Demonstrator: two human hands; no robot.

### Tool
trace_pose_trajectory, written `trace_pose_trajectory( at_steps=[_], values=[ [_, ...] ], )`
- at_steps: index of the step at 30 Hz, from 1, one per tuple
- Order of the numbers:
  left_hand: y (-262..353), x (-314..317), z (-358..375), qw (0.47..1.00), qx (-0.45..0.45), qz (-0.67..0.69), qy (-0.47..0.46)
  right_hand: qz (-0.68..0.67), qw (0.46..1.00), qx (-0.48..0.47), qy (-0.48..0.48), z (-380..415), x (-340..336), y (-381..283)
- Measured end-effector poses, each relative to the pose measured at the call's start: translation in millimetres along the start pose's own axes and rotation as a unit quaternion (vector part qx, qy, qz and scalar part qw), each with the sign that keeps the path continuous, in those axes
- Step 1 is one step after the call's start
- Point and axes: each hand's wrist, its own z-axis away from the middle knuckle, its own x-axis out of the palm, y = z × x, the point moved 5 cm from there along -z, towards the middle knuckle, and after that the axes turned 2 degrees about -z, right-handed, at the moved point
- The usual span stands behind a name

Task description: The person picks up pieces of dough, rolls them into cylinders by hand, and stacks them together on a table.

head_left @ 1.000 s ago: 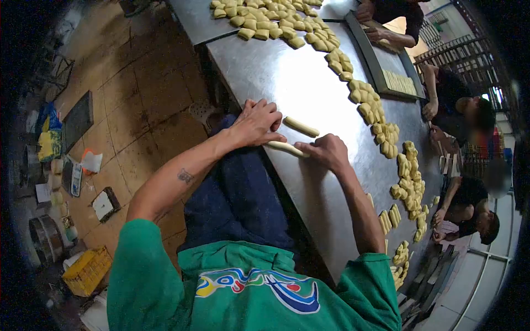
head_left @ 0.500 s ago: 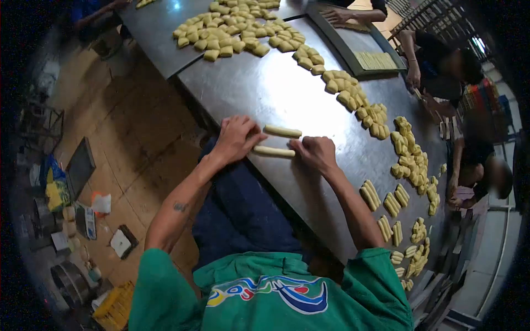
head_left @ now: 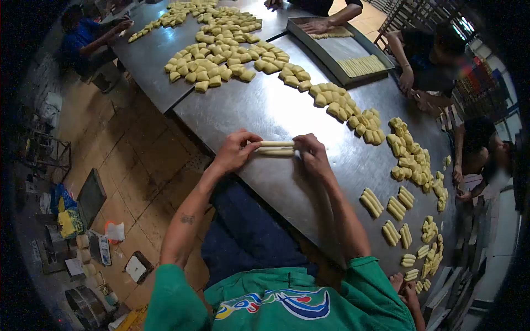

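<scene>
Two pale yellow dough sticks lie side by side in front of me on the metal table. The far dough stick [head_left: 276, 144] is pinched at its left end by my left hand [head_left: 237, 150] and at its right end by my right hand [head_left: 313, 153]. Nearer my body, the second dough stick [head_left: 276, 152] runs parallel and appears to touch it. Both hands are closed, thumbs and fingertips at the stick ends.
Dough pieces [head_left: 215, 60] spread across the steel table [head_left: 221, 110] and along its far side. Grouped dough sticks [head_left: 371, 202] lie to the right. A co-worker's hand [head_left: 316, 26] rests over a tray [head_left: 326, 58] of dough strips. Other people work around the table.
The two dough sticks, apart before, now lie together. My hands have moved from the near stick to the ends of the far one. The camera view has shifted slightly.
</scene>
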Motion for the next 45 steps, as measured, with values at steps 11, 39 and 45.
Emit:
trace_pose_trajectory(
  at_steps=[11,39,45],
  values=[
    [-16.3,15.4,-3.9,1.000,0.021,-0.001,0.019,0.113,0.992,-0.050,-0.005,-2.5,5.7,5.1],
    [7.9,15.6,-24.5,0.999,0.014,0.005,-0.030,0.137,0.988,-0.032,-0.071,-6.0,0.5,21.2],
    [-32.6,12.0,-115.3,0.969,-0.098,-0.194,0.120,0.007,0.997,-0.028,0.070,3.6,-18.1,15.6]
  ],
)
